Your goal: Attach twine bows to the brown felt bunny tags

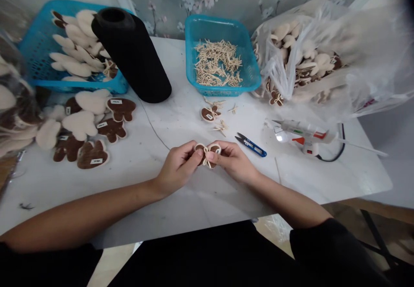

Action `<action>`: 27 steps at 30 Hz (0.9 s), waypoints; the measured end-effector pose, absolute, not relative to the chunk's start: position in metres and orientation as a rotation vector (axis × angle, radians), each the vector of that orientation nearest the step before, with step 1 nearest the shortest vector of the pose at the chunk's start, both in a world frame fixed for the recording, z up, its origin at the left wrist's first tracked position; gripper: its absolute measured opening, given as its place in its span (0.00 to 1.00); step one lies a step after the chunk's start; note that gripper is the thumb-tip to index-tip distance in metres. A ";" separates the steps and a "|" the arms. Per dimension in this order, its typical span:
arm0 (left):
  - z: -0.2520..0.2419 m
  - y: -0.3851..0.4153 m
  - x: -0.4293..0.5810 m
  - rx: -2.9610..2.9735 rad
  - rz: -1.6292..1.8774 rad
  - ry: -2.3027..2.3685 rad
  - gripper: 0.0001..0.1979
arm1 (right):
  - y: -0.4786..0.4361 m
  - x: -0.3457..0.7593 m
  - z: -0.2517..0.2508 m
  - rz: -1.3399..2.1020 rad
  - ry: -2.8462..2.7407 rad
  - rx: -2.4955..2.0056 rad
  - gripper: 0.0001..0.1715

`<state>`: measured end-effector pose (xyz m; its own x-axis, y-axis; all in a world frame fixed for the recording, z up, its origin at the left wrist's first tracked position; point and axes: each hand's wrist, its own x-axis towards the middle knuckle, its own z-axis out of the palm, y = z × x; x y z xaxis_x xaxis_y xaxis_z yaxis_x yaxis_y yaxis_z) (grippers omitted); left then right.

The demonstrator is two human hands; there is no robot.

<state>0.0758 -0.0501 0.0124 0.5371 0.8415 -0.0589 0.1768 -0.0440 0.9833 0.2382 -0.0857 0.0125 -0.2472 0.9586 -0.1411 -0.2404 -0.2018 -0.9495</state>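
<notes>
My left hand (177, 168) and my right hand (233, 162) meet at the middle of the white table, pinching a small brown fabric piece with a tan cord loop (207, 154) between their fingertips. My fingers hide part of it. To the right of my right hand lie blue-handled thread snips (250, 145), not touching it. A similar small brown piece with a white label (209, 114) rests farther forward, beside loose tan cord bits (220, 126).
A blue basket of tan cord pieces (207, 24) stands at the back. Beside it are a black thread cone (131, 54), a blue basket of cream cutouts (39, 49), and a bulging plastic bag of cutouts (326, 88). Brown-and-cream cutouts (90, 127) lie left; a hot glue gun (304, 135) lies right.
</notes>
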 end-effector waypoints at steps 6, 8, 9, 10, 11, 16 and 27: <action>0.014 -0.050 0.075 1.590 0.688 0.873 0.17 | -0.085 0.240 0.008 1.689 -0.986 -0.987 0.15; 0.013 -0.049 0.075 1.602 0.691 0.865 0.17 | -0.084 0.241 0.008 1.690 -0.964 -0.984 0.15; 0.012 -0.048 0.075 1.606 0.693 0.859 0.17 | -0.084 0.241 0.007 1.685 -0.959 -0.984 0.15; 0.012 -0.048 0.075 1.608 0.697 0.852 0.17 | -0.084 0.241 0.008 1.678 -0.956 -0.983 0.15; 0.012 -0.048 0.074 1.608 0.698 0.847 0.16 | -0.084 0.242 0.008 1.667 -0.952 -0.985 0.15; 0.012 -0.048 0.074 1.600 0.686 0.856 0.16 | -0.085 0.243 0.010 1.549 -0.982 -1.042 0.18; 0.010 -0.049 0.074 1.495 0.696 0.865 0.17 | -0.091 0.253 0.013 0.573 -1.740 -1.179 0.10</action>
<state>0.0738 -0.0486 0.0105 0.5429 0.8377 -0.0587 0.1221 -0.0097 0.9925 0.2527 -0.0912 0.0125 -0.1110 0.8951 0.4319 0.4629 0.4312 -0.7745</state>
